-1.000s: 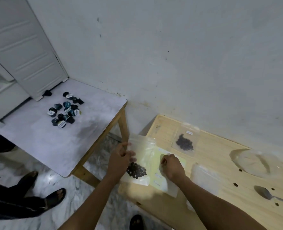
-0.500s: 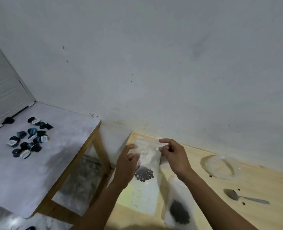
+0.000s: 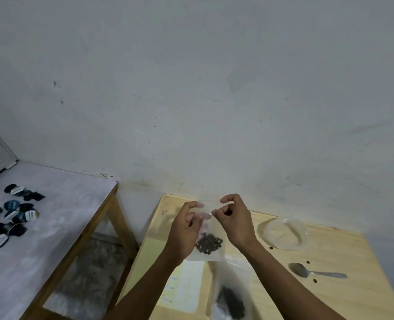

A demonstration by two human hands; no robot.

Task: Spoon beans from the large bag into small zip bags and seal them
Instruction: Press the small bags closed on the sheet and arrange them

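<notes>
Both hands pinching the top edge of a small clear plastic zip bag

Left hand and right hand hold it up over the light wooden table (dark beans pooled at its bottom).

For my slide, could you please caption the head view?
Both hands, left hand and right hand, pinch the top of a small zip bag of beans above the wooden table.

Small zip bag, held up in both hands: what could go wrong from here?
1. The small zip bag hangs in the air, pinched only at its top by the left hand and right hand; a slip could drop it.
2. If the top isn't fully pressed shut, the beans could spill onto the wooden table.
</notes>
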